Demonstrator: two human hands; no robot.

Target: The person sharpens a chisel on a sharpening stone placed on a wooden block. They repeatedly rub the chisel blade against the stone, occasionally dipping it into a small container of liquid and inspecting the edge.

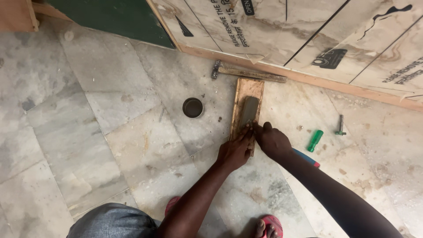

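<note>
Seen from above, crouched over a marble-tiled floor (88,132) speckled with dust and wood chips. Left hand (235,151) pressed down with fingers together on the near end of a grey sharpening stone (249,111), not wrapped around anything that can be made out. Right hand (272,140) just beside it, touching it, fingers curled at the same near end of the stone; whether a blade or tool is pinched beneath cannot be told, since the fingers hide it. Stone lying lengthwise in a narrow wooden holder block (246,105), block flat on the floor, running away from the body toward a large laminated board (308,31) leaning or lying along the far side. Hammer (246,72) on the floor between block and board, head to the left. Small round dark tin (193,107) left of the block, near but apart. Green-handled screwdriver (315,140) right of the right hand, a small green clamp-like metal piece (340,125) further right. Blue-and-red object (307,158) partly hidden under the right forearm. Red sandals (269,224) and toes at the bottom edge.
</note>
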